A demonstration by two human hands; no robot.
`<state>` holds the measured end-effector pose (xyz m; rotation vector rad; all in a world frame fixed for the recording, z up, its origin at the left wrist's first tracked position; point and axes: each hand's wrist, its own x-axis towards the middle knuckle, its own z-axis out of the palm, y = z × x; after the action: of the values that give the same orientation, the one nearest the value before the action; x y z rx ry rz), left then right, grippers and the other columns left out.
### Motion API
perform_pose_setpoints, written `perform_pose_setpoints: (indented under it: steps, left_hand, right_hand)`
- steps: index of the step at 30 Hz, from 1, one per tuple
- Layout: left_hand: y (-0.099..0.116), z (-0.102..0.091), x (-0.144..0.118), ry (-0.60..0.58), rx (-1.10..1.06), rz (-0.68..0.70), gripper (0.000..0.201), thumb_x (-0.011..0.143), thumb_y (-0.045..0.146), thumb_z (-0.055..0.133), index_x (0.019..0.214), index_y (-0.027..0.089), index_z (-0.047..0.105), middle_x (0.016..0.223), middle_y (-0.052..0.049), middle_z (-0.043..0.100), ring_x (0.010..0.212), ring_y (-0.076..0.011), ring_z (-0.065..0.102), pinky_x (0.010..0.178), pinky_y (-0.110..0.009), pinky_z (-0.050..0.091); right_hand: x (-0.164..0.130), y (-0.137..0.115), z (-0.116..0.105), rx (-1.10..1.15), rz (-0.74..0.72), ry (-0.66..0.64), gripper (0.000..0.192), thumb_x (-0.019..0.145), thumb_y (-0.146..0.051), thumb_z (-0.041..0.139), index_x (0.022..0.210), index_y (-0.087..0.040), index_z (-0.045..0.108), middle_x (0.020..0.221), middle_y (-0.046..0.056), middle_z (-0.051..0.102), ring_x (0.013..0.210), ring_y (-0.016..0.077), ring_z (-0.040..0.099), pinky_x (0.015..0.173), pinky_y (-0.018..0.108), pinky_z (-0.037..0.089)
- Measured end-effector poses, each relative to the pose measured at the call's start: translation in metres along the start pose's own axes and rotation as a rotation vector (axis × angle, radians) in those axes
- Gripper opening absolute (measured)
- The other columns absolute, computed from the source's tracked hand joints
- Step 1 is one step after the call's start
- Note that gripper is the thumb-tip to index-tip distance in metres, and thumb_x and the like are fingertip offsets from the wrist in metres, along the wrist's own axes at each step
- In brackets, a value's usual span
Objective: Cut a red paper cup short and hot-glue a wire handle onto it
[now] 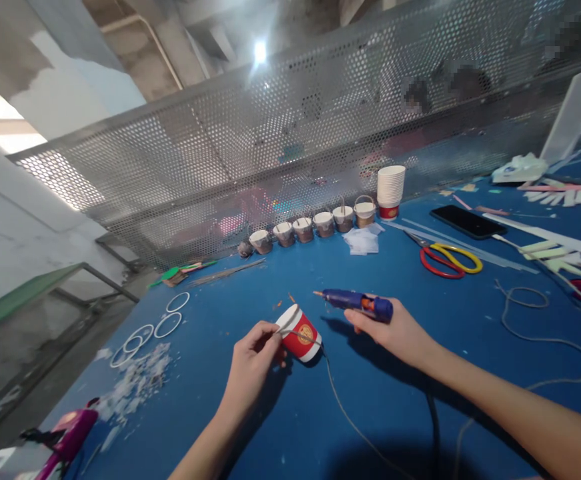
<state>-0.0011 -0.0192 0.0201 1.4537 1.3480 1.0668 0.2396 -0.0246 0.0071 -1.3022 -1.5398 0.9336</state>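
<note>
My left hand (259, 357) pinches the rim of a small red and white paper cup (306, 337), which is tilted just above the blue table. A thin grey cord (337, 393) lies across the cup's side, runs under my left fingers and trails down toward the table's near edge. My right hand (395, 333) is closed around a dark blue glue gun (353, 301). The gun's nozzle points left, a little above and to the right of the cup, and does not touch it.
Behind stand a row of small cord-wrapped cups (323, 225) and a stack of paper cups (391, 190). Red and yellow scissors (450, 260) and a phone (467, 221) lie right. White rings (169, 325) and scraps (143, 380) lie left. A perforated metal screen (250, 147) borders the table.
</note>
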Motion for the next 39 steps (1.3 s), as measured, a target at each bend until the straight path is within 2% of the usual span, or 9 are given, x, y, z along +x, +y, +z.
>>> perform_pose_setpoints:
  steps: [3, 6, 10, 13, 16, 19, 22, 26, 39]
  left_hand:
    - [0.001, 0.001, -0.001, 0.01, 0.014, 0.031, 0.018, 0.078, 0.033, 0.061, 0.072, 0.016, 0.063, 0.057, 0.003, 0.056, 0.049, -0.0106, 0.053, 0.049, -0.022, 0.043]
    - [0.002, 0.001, -0.002, 0.015, 0.051, 0.076, 0.018, 0.078, 0.032, 0.06, 0.07, 0.016, 0.062, 0.059, 0.003, 0.055, 0.049, -0.0106, 0.053, 0.048, -0.023, 0.044]
    - [0.003, 0.001, -0.002, 0.037, 0.093, 0.124, 0.019, 0.078, 0.032, 0.06, 0.07, 0.016, 0.062, 0.062, 0.003, 0.055, 0.049, -0.0103, 0.054, 0.049, -0.023, 0.044]
    - [0.002, 0.0, -0.003, 0.048, 0.122, 0.148, 0.019, 0.08, 0.033, 0.058, 0.071, 0.016, 0.062, 0.062, 0.003, 0.054, 0.048, -0.0099, 0.053, 0.048, -0.022, 0.043]
    - [-0.002, 0.001, -0.005, 0.047, 0.17, 0.192, 0.021, 0.082, 0.032, 0.057, 0.069, 0.016, 0.062, 0.062, 0.003, 0.053, 0.047, -0.0091, 0.051, 0.048, -0.022, 0.042]
    - [-0.006, 0.004, -0.007, 0.039, 0.249, 0.283, 0.021, 0.083, 0.031, 0.055, 0.07, 0.017, 0.063, 0.063, 0.002, 0.055, 0.048, -0.009, 0.051, 0.048, -0.021, 0.041]
    - [-0.006, 0.007, -0.011, 0.026, 0.325, 0.401, 0.02, 0.084, 0.028, 0.055, 0.071, 0.017, 0.065, 0.064, 0.001, 0.057, 0.051, -0.0095, 0.052, 0.05, -0.021, 0.041]
    - [-0.001, 0.012, -0.014, 0.019, 0.375, 0.491, 0.019, 0.084, 0.024, 0.055, 0.069, 0.017, 0.065, 0.061, 0.001, 0.058, 0.051, -0.0092, 0.051, 0.049, -0.02, 0.04]
    - [0.001, 0.014, -0.017, -0.055, 0.424, 0.589, 0.016, 0.085, 0.018, 0.054, 0.078, 0.018, 0.07, 0.064, 0.0, 0.063, 0.056, -0.0106, 0.058, 0.052, -0.02, 0.043]
  right_hand:
    - [0.014, 0.016, -0.001, -0.25, 0.054, 0.106, 0.032, 0.082, -0.051, 0.053, 0.074, -0.021, 0.061, 0.071, 0.004, 0.064, 0.066, 0.0202, 0.059, 0.061, 0.03, 0.043]
    - [0.027, 0.031, 0.0, -0.541, 0.064, 0.096, 0.031, 0.083, -0.05, 0.056, 0.075, -0.02, 0.063, 0.082, 0.009, 0.068, 0.082, 0.0272, 0.062, 0.069, 0.034, 0.044]
    - [0.031, 0.031, -0.01, -0.554, 0.055, 0.069, 0.033, 0.082, -0.051, 0.059, 0.088, -0.02, 0.067, 0.095, 0.012, 0.07, 0.09, 0.0294, 0.063, 0.078, 0.038, 0.046]
    - [0.022, 0.018, -0.022, -0.401, -0.123, 0.301, 0.034, 0.083, -0.048, 0.059, 0.103, -0.021, 0.064, 0.106, 0.011, 0.067, 0.093, 0.0277, 0.063, 0.08, 0.041, 0.048]
    - [0.007, 0.0, -0.018, -0.259, -0.448, 0.46, 0.016, 0.089, -0.034, 0.055, 0.098, -0.022, 0.062, 0.097, 0.007, 0.066, 0.084, 0.0212, 0.062, 0.076, 0.035, 0.049]
    - [-0.006, -0.009, 0.006, -0.242, -0.662, 0.26, 0.008, 0.092, -0.021, 0.054, 0.093, -0.02, 0.062, 0.086, 0.004, 0.066, 0.077, 0.0173, 0.06, 0.071, 0.03, 0.047]
    - [-0.013, -0.008, 0.034, -0.367, -0.751, 0.12, 0.014, 0.094, -0.023, 0.053, 0.086, -0.018, 0.063, 0.079, 0.004, 0.066, 0.072, 0.0174, 0.056, 0.068, 0.031, 0.041]
    - [-0.012, -0.004, 0.049, -0.48, -0.791, 0.174, 0.025, 0.095, -0.026, 0.051, 0.074, -0.017, 0.062, 0.069, 0.003, 0.062, 0.064, 0.0162, 0.049, 0.062, 0.031, 0.032]
    - [-0.008, -0.007, 0.047, -0.466, -0.805, 0.279, 0.019, 0.08, -0.008, 0.049, 0.064, -0.018, 0.055, 0.057, -0.002, 0.056, 0.056, 0.012, 0.048, 0.063, 0.029, 0.031]
